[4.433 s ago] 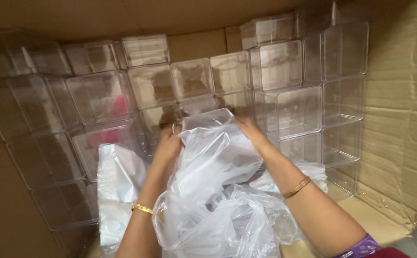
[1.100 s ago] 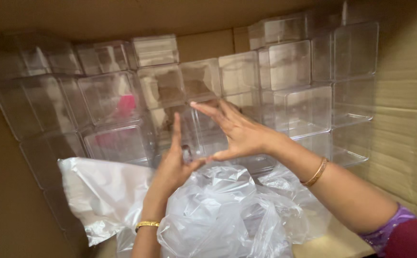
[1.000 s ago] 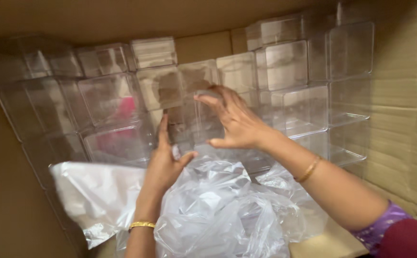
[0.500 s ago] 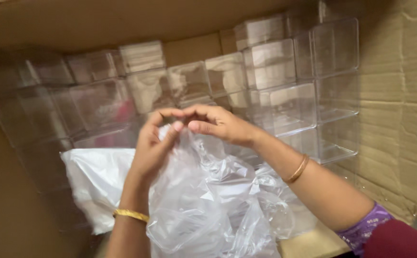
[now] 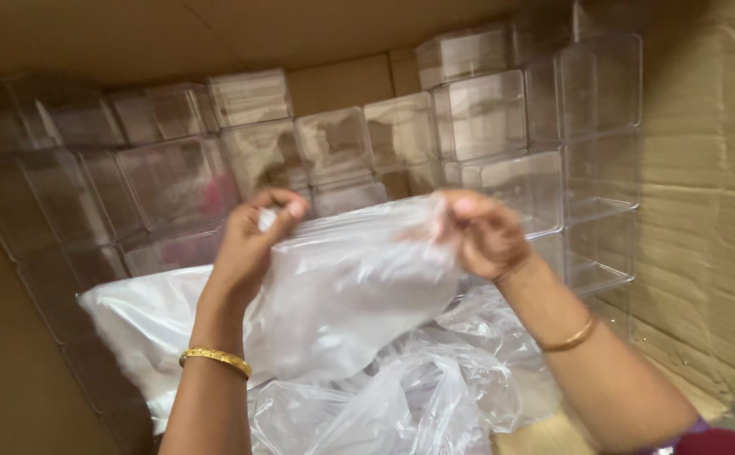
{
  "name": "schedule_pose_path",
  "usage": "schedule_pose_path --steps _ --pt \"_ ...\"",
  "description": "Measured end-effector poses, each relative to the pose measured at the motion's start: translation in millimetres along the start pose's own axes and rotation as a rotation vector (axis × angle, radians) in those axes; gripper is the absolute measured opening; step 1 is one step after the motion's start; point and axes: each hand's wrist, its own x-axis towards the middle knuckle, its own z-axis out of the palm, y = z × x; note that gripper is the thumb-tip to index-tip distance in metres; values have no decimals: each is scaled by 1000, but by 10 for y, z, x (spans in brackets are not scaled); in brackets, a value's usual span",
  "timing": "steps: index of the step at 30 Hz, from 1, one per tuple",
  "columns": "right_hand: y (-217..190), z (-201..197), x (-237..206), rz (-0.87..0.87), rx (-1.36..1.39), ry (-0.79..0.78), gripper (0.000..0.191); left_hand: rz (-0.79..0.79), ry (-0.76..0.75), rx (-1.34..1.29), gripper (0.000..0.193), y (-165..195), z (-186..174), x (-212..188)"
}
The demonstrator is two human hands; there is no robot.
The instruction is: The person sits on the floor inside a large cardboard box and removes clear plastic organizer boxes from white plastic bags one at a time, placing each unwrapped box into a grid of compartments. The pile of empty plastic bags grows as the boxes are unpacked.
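Note:
My left hand (image 5: 249, 244) and my right hand (image 5: 481, 232) each pinch the top edge of a clear plastic bag (image 5: 359, 286) and hold it stretched between them, inside a large cardboard box (image 5: 705, 211). The bag hangs down over a heap of more crumpled clear plastic bags (image 5: 418, 396). Behind my hands, clear plastic boxes (image 5: 502, 118) are stacked in rows against the carton's back and right walls. A gold bangle sits on each wrist.
A white plastic bag (image 5: 144, 324) lies at the lower left under the clear one. More clear plastic boxes (image 5: 72, 211) line the left side. The brown cardboard flap (image 5: 216, 34) overhangs the top.
My hands left the clear box they were touching at the back, came together on a plastic bag, then pulled apart, spreading the bag's top edge between them.

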Motion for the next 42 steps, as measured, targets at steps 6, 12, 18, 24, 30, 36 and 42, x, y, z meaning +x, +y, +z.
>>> schedule_pose_path --steps 6,12,18,24,30,36,42 --pt "289 -503 248 -37 -663 665 20 -131 102 645 19 -379 179 212" --pt "640 -941 635 76 -670 658 43 -300 349 650 42 -923 294 571" --pt "573 -939 450 -18 -961 561 37 -172 310 92 36 -1167 295 471" --pt "764 -1110 538 361 -399 761 28 -524 369 -71 27 -982 262 344" --pt "953 -1269 514 256 -559 413 36 -665 227 144 34 -913 274 101" --pt "334 -665 365 412 199 190 52 -276 86 24 46 -351 318 290" --pt "-205 558 331 531 -802 -184 46 -130 32 172 30 329 665 398"
